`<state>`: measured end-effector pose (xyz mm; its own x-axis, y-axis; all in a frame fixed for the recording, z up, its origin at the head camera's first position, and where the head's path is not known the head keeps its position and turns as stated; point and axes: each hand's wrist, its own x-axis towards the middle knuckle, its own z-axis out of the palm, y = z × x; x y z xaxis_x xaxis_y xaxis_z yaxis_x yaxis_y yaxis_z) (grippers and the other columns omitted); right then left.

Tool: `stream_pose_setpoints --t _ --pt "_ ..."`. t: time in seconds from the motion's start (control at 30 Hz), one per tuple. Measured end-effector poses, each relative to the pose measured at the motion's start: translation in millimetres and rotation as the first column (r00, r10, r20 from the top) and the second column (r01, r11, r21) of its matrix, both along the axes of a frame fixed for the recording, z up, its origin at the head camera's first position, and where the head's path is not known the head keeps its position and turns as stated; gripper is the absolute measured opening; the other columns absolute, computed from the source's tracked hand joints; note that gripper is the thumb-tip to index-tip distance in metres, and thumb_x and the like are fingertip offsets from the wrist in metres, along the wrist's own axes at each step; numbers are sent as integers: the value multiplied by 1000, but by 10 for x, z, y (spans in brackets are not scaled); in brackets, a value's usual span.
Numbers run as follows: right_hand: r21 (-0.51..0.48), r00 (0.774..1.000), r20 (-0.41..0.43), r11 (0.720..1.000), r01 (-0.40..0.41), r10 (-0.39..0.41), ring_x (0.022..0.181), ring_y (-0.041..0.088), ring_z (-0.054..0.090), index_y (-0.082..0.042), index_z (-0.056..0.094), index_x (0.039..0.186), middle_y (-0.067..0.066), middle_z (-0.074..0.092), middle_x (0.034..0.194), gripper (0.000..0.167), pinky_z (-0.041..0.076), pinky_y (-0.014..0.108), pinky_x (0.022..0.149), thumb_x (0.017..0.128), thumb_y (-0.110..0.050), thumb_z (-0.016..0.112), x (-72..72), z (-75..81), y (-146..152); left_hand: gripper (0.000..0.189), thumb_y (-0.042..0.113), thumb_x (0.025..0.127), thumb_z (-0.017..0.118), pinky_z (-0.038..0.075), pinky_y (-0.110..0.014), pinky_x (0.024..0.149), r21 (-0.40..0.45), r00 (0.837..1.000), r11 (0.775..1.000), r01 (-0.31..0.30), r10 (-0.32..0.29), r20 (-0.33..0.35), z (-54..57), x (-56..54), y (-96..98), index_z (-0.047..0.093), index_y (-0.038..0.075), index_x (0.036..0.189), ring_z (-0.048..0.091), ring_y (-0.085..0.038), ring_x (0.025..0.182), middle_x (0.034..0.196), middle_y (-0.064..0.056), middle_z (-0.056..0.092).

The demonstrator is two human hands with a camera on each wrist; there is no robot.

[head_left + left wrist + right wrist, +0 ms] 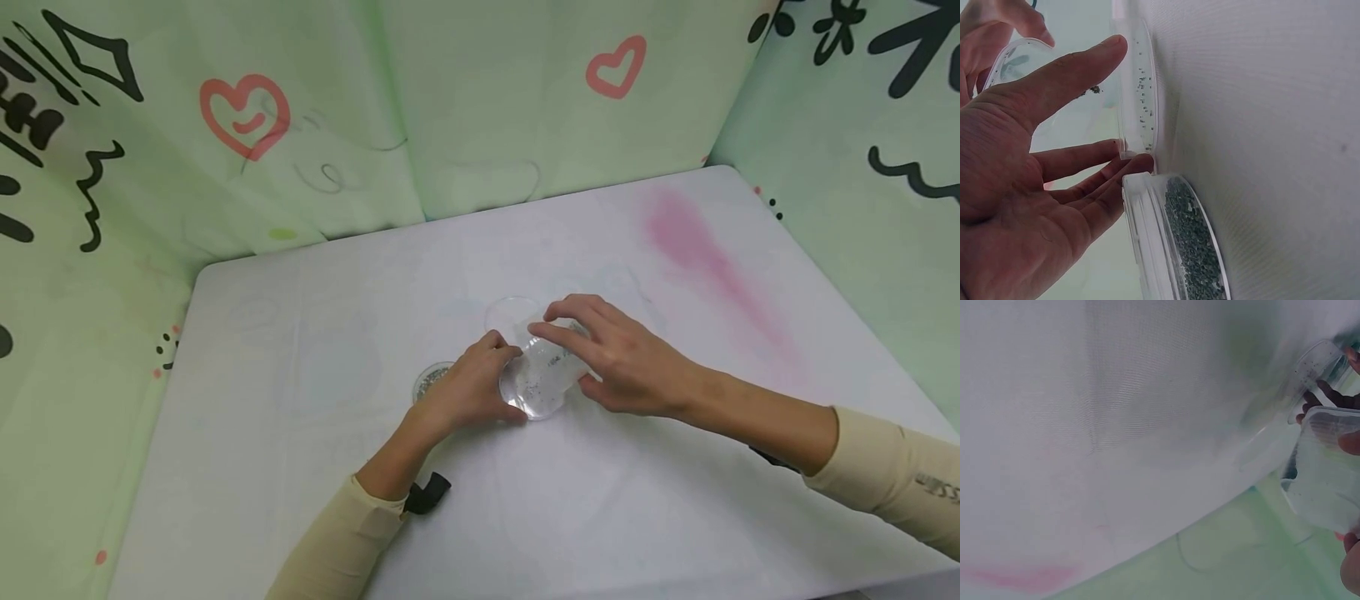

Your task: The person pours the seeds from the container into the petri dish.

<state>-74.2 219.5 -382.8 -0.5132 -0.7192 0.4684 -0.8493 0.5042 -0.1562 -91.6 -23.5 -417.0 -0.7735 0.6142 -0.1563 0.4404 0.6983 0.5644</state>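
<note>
My left hand point(468, 383) holds a clear round plastic container point(531, 402) on the table between thumb and fingers. A few dark green granules lie scattered in it, plain in the left wrist view. Over it, my right hand point(633, 367) grips a clear plastic container point(1329, 469) by its sides, tilted toward the round one. A small clump of dark granules point(1089, 92) shows near the tilted container, past the left thumb. Beside the left hand stands a second round clear container point(1175, 250), with a thick layer of dark green granules; the hand partly covers it in the head view.
A clear round lid or dish point(512, 312) lies just behind the hands. The table point(315, 467) has a white cover with a pink smear point(705, 254) at the back right. Green printed curtains point(480, 92) stand along the back and both sides.
</note>
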Motion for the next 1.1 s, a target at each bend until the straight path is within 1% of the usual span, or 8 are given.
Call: stream_pose_setpoints --t 0.33,0.47,0.7,0.97,1.1 --pt "22 1000 -18 1000 -11 11 125 33 54 -5 60 141 13 57 132 82 51 46 101 62 12 77 22 10 -16 72 22 70 98 51 -35 95 18 1000 1000 -1 1 5 -13 -3 -10 66 -1 131 57 -22 106 120 -10 56" --pt "23 1000 -25 1000 -12 13 124 33 54 -5 60 140 13 57 132 81 50 46 102 62 12 77 22 15 -20 69 22 70 98 51 -34 94 19 1000 1000 0 0 -4 -13 -4 -10 67 0 128 57 -21 105 119 -9 56" --pt "25 999 -33 1000 -18 18 125 32 54 -5 61 140 13 57 132 80 50 45 102 64 12 74 19 19 -26 68 24 70 98 51 -34 94 14 1000 1000 3 -2 -14 -8 -4 -9 68 0 125 56 -21 104 119 -9 56" --pt "50 994 -103 998 -41 46 124 32 56 -5 62 137 13 58 130 73 50 41 103 67 13 62 27 21 -49 67 26 70 99 51 -33 93 -19 1000 1000 -5 4 -20 -3 -11 2 67 -4 120 55 -21 101 119 -9 56" --pt "55 992 -118 998 -43 49 124 32 56 -5 63 137 13 59 129 73 49 41 105 66 13 61 34 25 -60 65 26 70 99 51 -33 93 -20 1000 1000 -7 7 -17 -4 -13 4 67 -4 118 55 -21 100 118 -9 55"
